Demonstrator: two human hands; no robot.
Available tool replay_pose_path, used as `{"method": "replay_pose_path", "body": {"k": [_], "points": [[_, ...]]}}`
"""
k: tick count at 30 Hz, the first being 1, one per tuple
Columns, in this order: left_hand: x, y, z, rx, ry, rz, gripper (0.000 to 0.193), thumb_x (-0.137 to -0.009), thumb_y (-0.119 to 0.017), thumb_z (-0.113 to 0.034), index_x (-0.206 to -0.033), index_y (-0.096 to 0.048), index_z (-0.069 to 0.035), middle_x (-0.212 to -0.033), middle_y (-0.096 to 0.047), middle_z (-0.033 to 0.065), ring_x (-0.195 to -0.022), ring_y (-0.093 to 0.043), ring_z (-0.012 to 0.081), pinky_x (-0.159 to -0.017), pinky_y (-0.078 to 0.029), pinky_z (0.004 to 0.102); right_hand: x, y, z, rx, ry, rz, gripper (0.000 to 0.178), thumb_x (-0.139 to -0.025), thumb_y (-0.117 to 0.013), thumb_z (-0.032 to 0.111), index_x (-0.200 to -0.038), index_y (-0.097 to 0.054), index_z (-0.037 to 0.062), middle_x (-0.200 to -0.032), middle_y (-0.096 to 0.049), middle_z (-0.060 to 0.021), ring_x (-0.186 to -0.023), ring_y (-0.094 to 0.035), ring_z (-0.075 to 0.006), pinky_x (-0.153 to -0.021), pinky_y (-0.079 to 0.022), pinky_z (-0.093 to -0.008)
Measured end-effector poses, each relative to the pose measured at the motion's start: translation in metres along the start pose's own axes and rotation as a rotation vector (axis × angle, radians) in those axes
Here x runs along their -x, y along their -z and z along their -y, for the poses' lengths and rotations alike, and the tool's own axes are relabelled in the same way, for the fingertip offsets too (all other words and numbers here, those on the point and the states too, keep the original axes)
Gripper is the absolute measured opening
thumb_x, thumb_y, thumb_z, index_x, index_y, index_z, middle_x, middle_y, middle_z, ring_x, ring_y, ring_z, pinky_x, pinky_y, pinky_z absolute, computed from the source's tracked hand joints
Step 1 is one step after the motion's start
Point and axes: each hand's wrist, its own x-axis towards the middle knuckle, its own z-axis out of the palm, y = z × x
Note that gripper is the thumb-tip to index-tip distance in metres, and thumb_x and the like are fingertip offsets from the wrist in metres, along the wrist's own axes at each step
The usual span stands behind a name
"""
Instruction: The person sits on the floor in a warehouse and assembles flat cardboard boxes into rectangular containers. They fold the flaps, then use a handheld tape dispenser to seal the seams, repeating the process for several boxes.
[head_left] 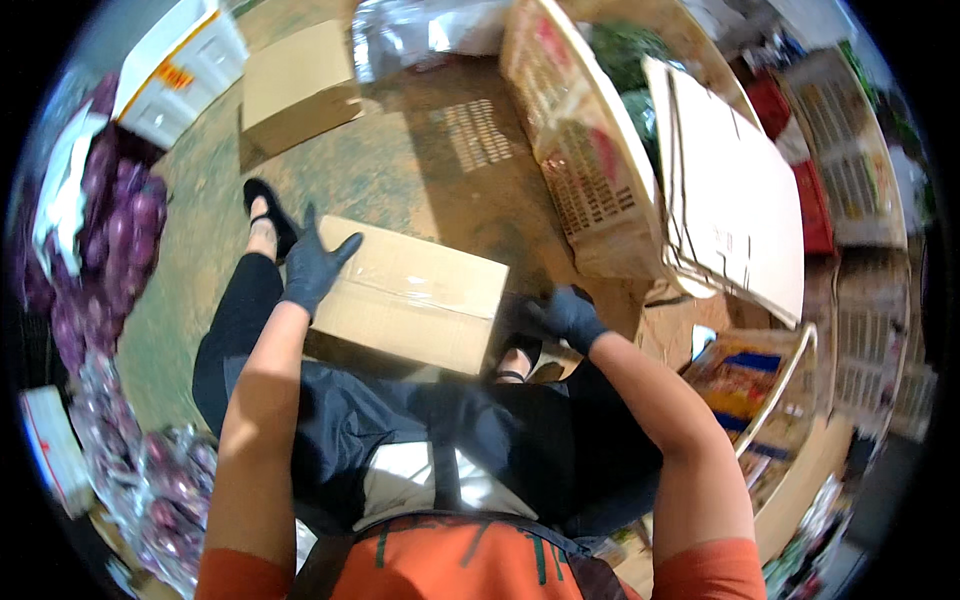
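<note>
Left gloved hand (315,268) splays over the left end of a taped cardboard carton (412,290); right gloved hand (566,318) curls near the other, grip I can't tell.

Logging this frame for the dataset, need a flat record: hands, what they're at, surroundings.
left hand: dark glove, fingers spread, on the box's left end
right hand: dark glove, fingers curled, by the box's right end; contact unclear
main object: closed cardboard box, between the person's legs
beyond: second cardboard box on the floor
right side: pale slatted crate holding greens; flat cardboard sheets beside it
left side: bagged purple produce
</note>
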Motion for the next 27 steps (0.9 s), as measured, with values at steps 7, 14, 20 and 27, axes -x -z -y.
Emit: {"method": "replay_pose_path", "body": {"k": [7,14,20,27], "points": [[-0.013,-0.013,0.022,0.487,0.172,0.301,0.054,-0.071,-0.066,-0.029,-0.108,-0.045,0.005,-0.099,-0.055,0.0166,-0.088,-0.054,0.0237,-0.075,-0.043,0.0309,-0.031,-0.031,-0.005,-0.1,-0.046,0.071,0.041,-0.068,-0.056,0.036,-0.087,-0.059,0.0002,-0.088,-0.059,-0.0204,-0.081,-0.057,-0.0341,-0.071,-0.045,-0.0372],[0.009,-0.023,-0.019,-0.399,-0.343,-0.212,0.057,-0.076,-0.051,-0.018,-0.127,-0.029,-0.006,-0.128,-0.033,0.0145,-0.117,-0.029,0.032,-0.097,-0.017,0.0464,-0.009,-0.036,0.046,0.203,0.256,0.073,0.025,-0.069,-0.055,0.019,-0.089,-0.061,0.0052,-0.089,-0.062,-0.0117,-0.079,-0.061,-0.0268,-0.067,-0.048,-0.0386],[0.069,-0.079,-0.118,-0.291,-0.814,0.141,0.043,-0.077,-0.044,-0.018,-0.119,-0.041,-0.009,-0.125,-0.037,0.014,-0.115,-0.034,0.0324,-0.099,-0.021,0.0439,-0.026,-0.064,0.065,0.273,0.386,0.053,0.03,-0.077,-0.045,0.019,-0.101,-0.053,0.0022,-0.088,-0.059,-0.0199,-0.08,-0.059,-0.0318,-0.067,-0.047,-0.0429],[0.065,-0.046,-0.119,-0.095,-0.687,0.106,0.059,-0.072,-0.057,-0.027,-0.124,-0.036,-0.008,-0.127,-0.035,0.0137,-0.12,-0.028,0.0301,-0.099,-0.016,0.0457,-0.04,-0.1,0.045,0.356,0.457,-0.151,0.033,-0.067,-0.058,0.027,-0.095,-0.059,0.0101,-0.093,-0.06,-0.0147,-0.085,-0.058,-0.0282,-0.072,-0.043,-0.0437]]}}
